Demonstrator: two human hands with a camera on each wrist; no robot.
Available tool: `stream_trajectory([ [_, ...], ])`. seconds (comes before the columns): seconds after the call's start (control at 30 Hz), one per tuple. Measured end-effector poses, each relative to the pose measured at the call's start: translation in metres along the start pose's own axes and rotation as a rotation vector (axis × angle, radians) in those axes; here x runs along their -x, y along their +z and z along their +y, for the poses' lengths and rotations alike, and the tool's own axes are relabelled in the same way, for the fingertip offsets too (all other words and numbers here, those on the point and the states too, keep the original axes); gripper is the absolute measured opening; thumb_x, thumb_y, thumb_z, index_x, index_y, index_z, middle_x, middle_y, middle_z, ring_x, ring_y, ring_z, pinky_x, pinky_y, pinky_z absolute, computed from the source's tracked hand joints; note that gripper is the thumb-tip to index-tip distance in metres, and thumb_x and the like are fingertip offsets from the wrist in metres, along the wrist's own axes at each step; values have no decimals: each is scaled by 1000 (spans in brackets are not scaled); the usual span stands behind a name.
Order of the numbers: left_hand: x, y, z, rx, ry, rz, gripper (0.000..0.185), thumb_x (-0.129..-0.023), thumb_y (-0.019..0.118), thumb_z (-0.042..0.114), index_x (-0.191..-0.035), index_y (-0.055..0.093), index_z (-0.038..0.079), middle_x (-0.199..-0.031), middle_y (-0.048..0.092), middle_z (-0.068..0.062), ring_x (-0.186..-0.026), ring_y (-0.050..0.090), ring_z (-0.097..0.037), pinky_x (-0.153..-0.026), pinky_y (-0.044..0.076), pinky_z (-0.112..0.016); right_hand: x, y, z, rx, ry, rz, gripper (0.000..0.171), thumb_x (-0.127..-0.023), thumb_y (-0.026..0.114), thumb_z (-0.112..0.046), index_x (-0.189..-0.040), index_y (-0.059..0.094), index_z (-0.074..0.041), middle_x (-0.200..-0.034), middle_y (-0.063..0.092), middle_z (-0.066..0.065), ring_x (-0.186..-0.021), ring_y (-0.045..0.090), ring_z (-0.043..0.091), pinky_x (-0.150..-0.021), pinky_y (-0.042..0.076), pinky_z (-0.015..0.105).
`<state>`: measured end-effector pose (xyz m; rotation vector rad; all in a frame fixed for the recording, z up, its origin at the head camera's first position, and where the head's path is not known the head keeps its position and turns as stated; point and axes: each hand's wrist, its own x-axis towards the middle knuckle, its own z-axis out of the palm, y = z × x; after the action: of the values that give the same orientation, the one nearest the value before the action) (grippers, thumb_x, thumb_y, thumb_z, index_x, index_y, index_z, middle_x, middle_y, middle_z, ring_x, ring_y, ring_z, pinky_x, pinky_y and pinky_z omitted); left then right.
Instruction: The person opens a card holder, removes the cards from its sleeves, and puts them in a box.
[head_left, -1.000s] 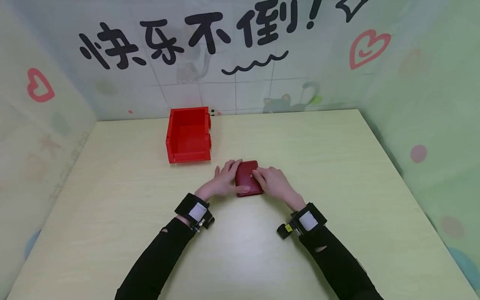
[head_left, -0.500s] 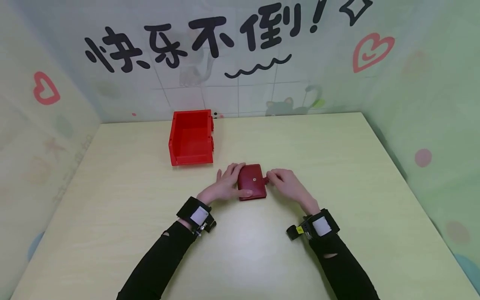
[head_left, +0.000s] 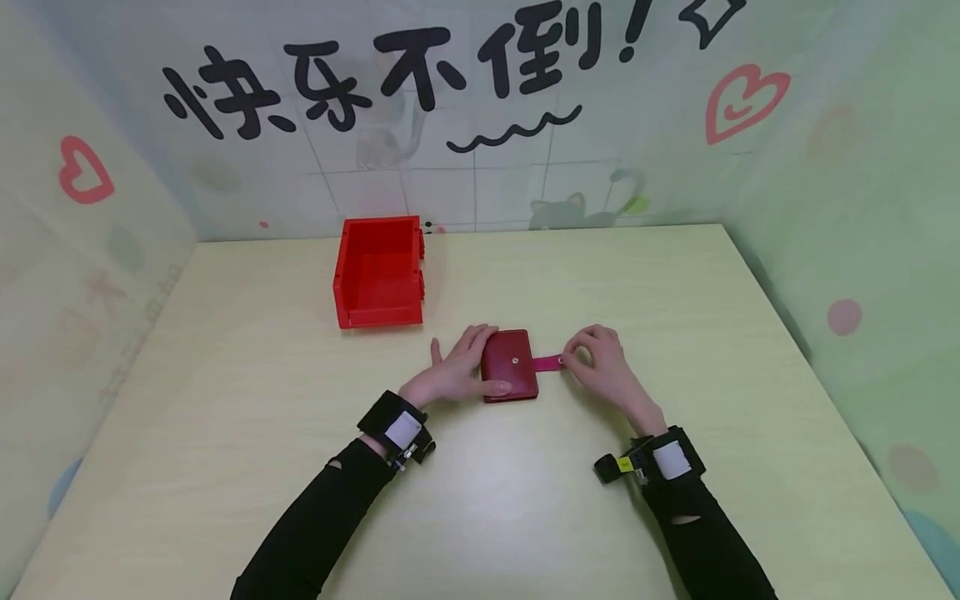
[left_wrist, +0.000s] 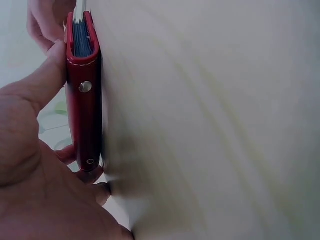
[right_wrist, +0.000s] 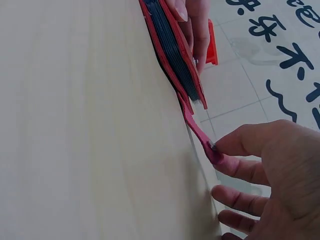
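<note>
Pulled farther toward the right edge of the table (head_left: 495, 517), the strap (head_left: 545, 364) leaves the wallet (head_left: 507, 354) apparently unfastened (its snap (head_left: 515, 361) shows bare), roughly midway between side edges; the right hand (head_left: 606, 368) pinches the strap, the left hand (head_left: 455, 372) grips the wallet.

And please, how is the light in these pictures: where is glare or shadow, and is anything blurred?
Head view: pale glare on the tabletop, low in the middle; left wrist view: dim, dark shadow beside the red wallet, tabletop texture blurred; right wrist view: dim, soft shadow near the right hand.
</note>
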<state>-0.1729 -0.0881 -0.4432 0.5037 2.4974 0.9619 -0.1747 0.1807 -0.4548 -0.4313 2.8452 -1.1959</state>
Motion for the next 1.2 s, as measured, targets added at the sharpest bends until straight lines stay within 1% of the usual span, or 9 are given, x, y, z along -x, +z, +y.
stream_trajectory([
  [0.1,3,-3,4,1,2,3,100,-86,73,46,-160,16,12,-165,18,-16,-154,18,-35,-116,-15,-71,2,0,2,-9,3,-22,12,-93,66,-9,-102,65,-2,-130,50,27,-133,35,45,-112,31,63],
  [0.23,7,-6,10,-4,-2,-2,98,-87,73,45,-160,17,11,-166,18,-16,-154,17,-35,-117,-12,-71,1,3,1,0,-22,-67,32,-95,63,-7,-125,61,-1,-150,42,27,-146,30,45,-118,29,63],
  [0.4,7,-7,14,-29,-25,-2,98,-87,73,44,-161,17,13,-168,14,-16,-157,12,-35,-118,-12,-71,-5,10,-5,7,-101,-123,45,-97,61,-13,-141,55,0,-157,40,25,-153,22,46,-122,14,66],
  [0.5,6,-6,16,-37,-35,22,99,-86,75,42,-161,17,13,-166,14,-17,-155,11,-39,-119,-8,-71,-10,14,-8,-7,-119,-157,47,-99,61,-20,-143,54,-4,-157,42,22,-154,21,44,-124,8,65],
  [0.6,5,-4,21,-70,-23,75,101,-82,80,39,-159,22,10,-159,22,-18,-147,19,-41,-121,11,-65,-12,15,-8,-31,-108,-184,48,-100,60,-22,-145,54,-6,-158,42,20,-155,18,42,-125,6,62],
  [0.73,4,-1,32,-164,13,109,107,-75,85,43,-157,29,5,-151,31,-17,-137,29,-36,-113,34,-53,-13,16,-7,-41,-111,-201,47,-100,60,-20,-145,54,-6,-158,40,21,-155,16,43,-124,3,63],
  [0.87,-1,5,42,-223,19,85,112,-70,88,46,-156,29,4,-152,32,-17,-135,32,-35,-110,38,-50,-12,17,-6,-28,-118,-215,48,-100,61,-21,-145,54,-8,-159,38,21,-156,16,42,-125,4,62],
  [0.97,-4,9,44,-217,15,81,111,-70,89,42,-155,29,4,-153,34,-17,-134,35,-34,-109,42,-49,-10,17,-6,-14,-126,-212,48,-99,63,-21,-144,55,-8,-159,39,20,-156,17,41,-125,5,62],
  [1.2,-6,9,42,-106,66,90,112,-72,89,37,-158,25,6,-154,33,-16,-134,36,-34,-100,52,-46,-8,18,-1,-6,-193,-118,43,-94,70,-15,-134,63,-2,-151,49,22,-150,31,43,-122,23,62],
])
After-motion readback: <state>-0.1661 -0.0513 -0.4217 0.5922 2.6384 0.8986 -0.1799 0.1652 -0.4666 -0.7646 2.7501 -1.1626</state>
